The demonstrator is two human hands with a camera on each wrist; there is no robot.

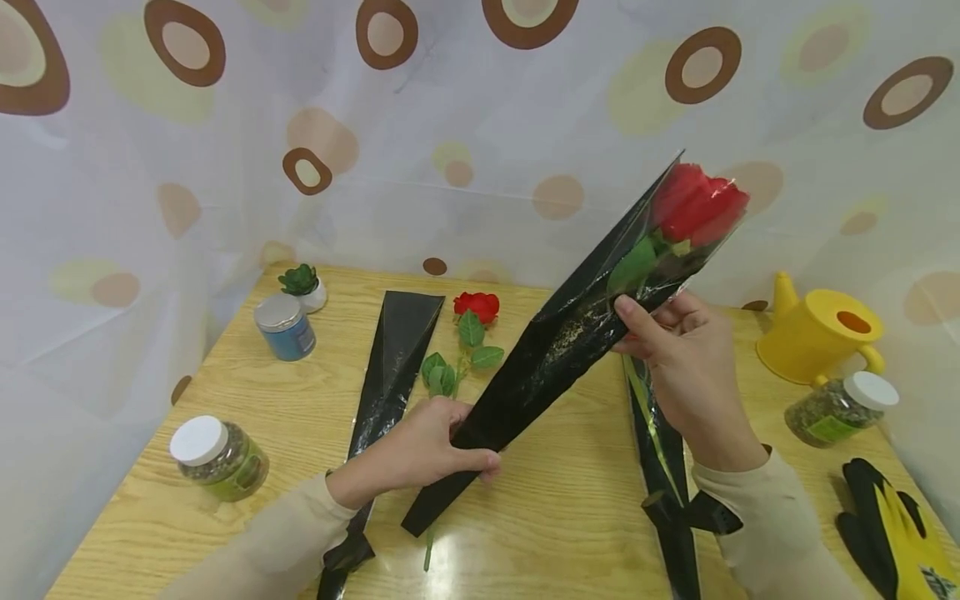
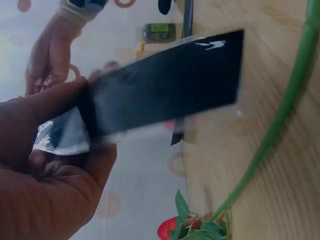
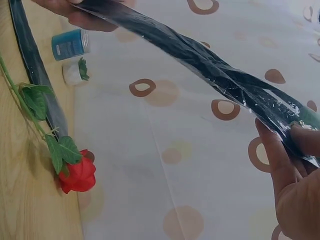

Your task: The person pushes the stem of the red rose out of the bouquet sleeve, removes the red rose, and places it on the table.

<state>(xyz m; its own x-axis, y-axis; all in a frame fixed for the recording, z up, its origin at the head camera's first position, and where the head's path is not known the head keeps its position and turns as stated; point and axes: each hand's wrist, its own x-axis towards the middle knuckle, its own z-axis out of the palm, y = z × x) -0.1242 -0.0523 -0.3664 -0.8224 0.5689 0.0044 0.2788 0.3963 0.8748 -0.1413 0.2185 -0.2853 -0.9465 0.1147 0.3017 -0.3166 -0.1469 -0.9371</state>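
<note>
A red rose in a black and clear flower sleeve is held up at a slant over the table, bloom at the upper right. My left hand grips the narrow lower part of the sleeve, whose black end sticks out past the fingers in the left wrist view. Just below the bloom, my right hand holds the sleeve between thumb and fingers. Behind the left hand lies an unwrapped red rose with green leaves; its stem runs along the table.
One black sleeve lies left of the loose rose, another under the right arm. Leftward are a blue tin, potted plant and jar. A yellow watering can, second jar and gloves occupy the right.
</note>
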